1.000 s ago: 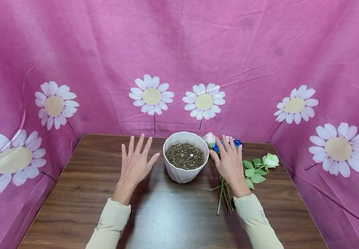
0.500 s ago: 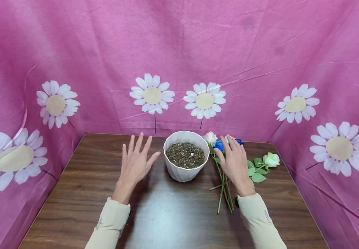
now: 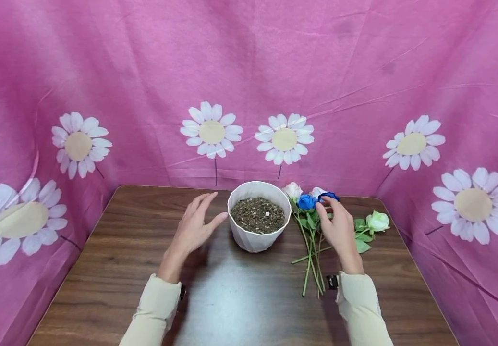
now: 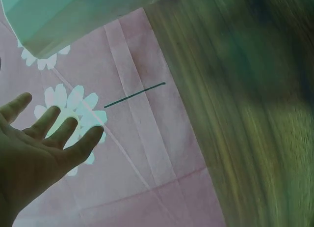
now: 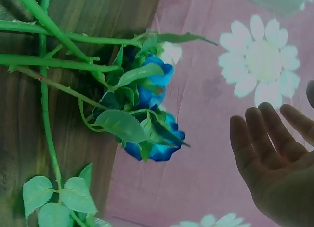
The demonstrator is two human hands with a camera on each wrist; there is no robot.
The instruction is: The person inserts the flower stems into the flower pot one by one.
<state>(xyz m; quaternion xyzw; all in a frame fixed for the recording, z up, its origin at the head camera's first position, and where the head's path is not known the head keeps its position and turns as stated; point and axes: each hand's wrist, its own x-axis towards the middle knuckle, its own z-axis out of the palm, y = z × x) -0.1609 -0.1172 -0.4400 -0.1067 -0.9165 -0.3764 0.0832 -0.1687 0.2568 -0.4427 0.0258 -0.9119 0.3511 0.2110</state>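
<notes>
A white faceted pot (image 3: pixel 255 242) filled with dark soil (image 3: pixel 257 215) stands near the back middle of the table. Just left of it my left hand (image 3: pixel 191 230) hovers with relaxed fingers; its thumb points at the pot's side and the palm is bare in the left wrist view. To the pot's right lie several roses, among them a blue rose (image 3: pixel 306 202) and a pale pink rose (image 3: pixel 292 191), their green stems (image 3: pixel 311 269) crossing towards me. Over the right side of this bunch hangs my right hand (image 3: pixel 339 228), fingers loosely bent and holding nothing; the right wrist view shows them apart from the flowers.
A pale green-white rose (image 3: pixel 377 221) with leaves lies at the far right, its stem running under the other stems. The brown wooden table (image 3: pixel 115 250) meets a pink curtain (image 3: pixel 249 72) printed with daisies at the back and both sides.
My right hand has moved right, uncovering more of the blue roses, and its fingers have bent. The left hand has turned with its thumb nearer the pot.
</notes>
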